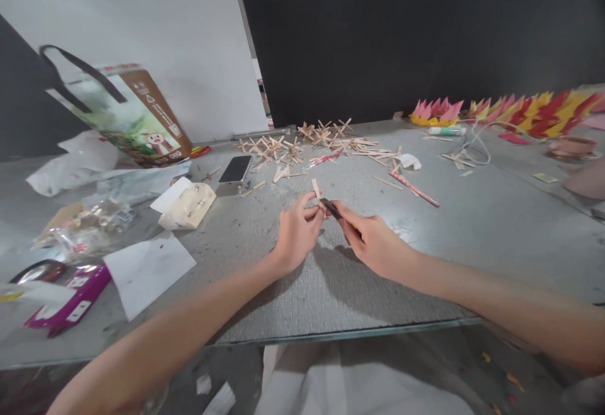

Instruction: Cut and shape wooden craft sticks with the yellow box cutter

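My left hand (299, 231) pinches a flat wooden craft stick (316, 186) over the near middle of the grey table. Its upper end sticks up above the fingers. In my right hand (371, 238) is a dark, narrow tool (330, 208), closed in the fingers, its tip meeting the stick by my left fingertips. The tool's exact kind is not clear. Beyond my hands lie loose craft sticks (363, 145) and a heap of star-like stick shapes (276, 150). To their right lies a pink-and-white striped pencil (416, 189).
A phone (236, 169) lies left of the heap. Farther left are a printed bag (137, 119), a cream block (189, 206), white paper (150, 273) and a purple dispenser (70, 301). At right stand colourful paper crowns (543, 116) beside a white cable (477, 141).
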The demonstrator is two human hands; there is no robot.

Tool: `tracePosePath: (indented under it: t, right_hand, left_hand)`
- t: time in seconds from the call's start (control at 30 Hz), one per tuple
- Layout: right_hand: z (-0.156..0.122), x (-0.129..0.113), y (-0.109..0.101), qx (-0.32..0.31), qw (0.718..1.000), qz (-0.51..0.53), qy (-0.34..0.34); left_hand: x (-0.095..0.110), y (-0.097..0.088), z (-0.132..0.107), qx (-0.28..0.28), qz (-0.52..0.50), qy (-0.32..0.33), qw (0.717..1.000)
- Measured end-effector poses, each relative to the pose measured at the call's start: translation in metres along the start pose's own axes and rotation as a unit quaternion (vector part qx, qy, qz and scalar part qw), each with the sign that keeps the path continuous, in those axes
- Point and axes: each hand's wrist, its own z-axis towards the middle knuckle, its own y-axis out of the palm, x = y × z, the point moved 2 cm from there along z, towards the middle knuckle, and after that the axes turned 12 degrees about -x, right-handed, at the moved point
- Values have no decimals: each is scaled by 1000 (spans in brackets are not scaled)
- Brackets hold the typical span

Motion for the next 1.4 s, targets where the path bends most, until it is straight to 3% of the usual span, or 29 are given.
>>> tracePosePath:
  t: [0.23, 0.5, 0.7, 0.97, 1.13, 1.4]
  right_hand:
    - [-2, -1, -3, -4, 1000, 7, 8]
    - [-3, -1, -1, 1, 1000, 4, -5]
    - [-5, -2, -2, 10, 1000, -8, -18]
    - [-6, -3, -1, 16, 999, -19, -45]
    - [-6, -5, 0, 8, 999, -10, -33]
    - [-6, -1, 3, 0, 1000, -10, -25]
  left_hand:
    - [-2, -4, 1, 5, 110, 53, 992]
    - [-3, -3, -1, -1, 82, 44, 996]
    - [-3, -5, -3, 22, 159, 131, 978]
    - [12, -6, -7, 24, 94, 81, 992]
    - [7, -4, -9, 20, 119, 98, 988]
    - [5, -5, -8, -4, 86, 59, 994]
